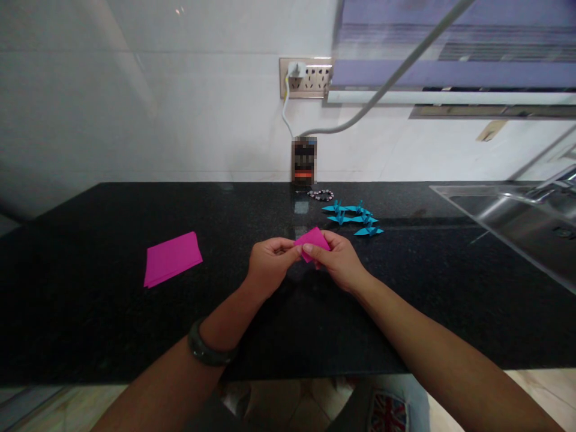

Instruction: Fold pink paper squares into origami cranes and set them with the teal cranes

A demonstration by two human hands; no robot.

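A small folded piece of pink origami paper (315, 239) is held between both hands above the dark countertop (252, 210). My left hand (271, 262) pinches its left corner between thumb and fingers. On the other side my right hand (341, 259) grips it, thumb lying across the front and fingers behind. Part of the paper is hidden by the thumbs. Just beyond my right hand stand several blue paper cranes (369, 230) in a loose group. To the left lies a stack of pink paper sheets (173, 259), flat on the counter.
A beaded bracelet (321, 195) lies near the wall. Behind it a phone-like device with a blurred screen (304, 161) leans on the tiles, its cable running up to a wall socket (310, 78). A metal sink (517, 210) is set in at the right.
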